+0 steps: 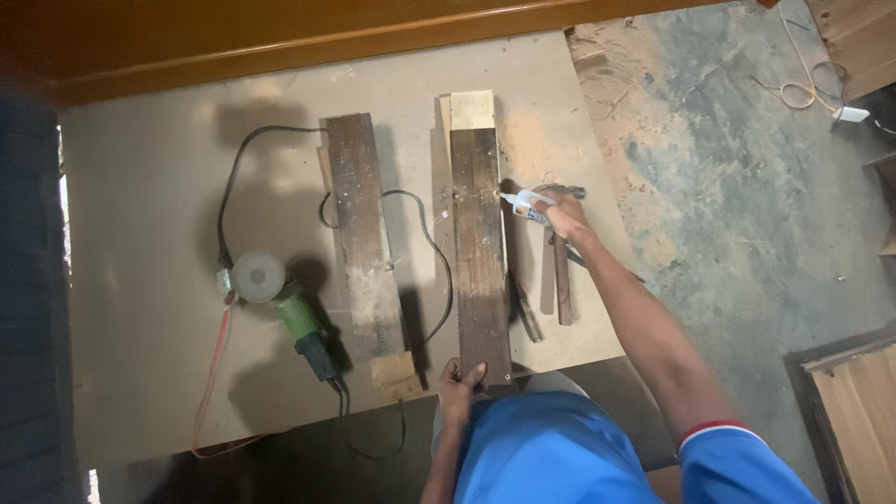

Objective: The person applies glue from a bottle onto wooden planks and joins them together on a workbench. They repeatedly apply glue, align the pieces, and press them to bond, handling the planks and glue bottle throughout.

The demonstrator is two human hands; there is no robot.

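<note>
Fingers, left hand (457, 381): curled over the near end of a dark wooden plank (480, 252), low centre of the frame, gripping its edge. Fingers, right hand (565, 217): closed round a small white glue tube (525, 203), right of centre, nozzle pointing left and just touching or just above the plank's right edge; which, I cannot tell. Dark wooden plank: lies lengthwise from lower centre to upper centre on my worktable (149, 187), its far end resting on a pale wood offcut (471, 109). Second plank (364, 233): worn and greyish, parallel to the first, left of it and apart, a small pale block (392, 369) under its near end. Angle grinder (280, 299): green body, round disc, left of centre, lying on the table; its black cord (429, 243) loops between the two planks, and a red cable (213, 373) runs toward the lower left. Narrow dark wood strips (555, 275): beside the first plank, under my right forearm. Floor (747, 205): concrete, dusty with sawdust, right side of the frame. Blue shirt: mine, bottom centre.
</note>
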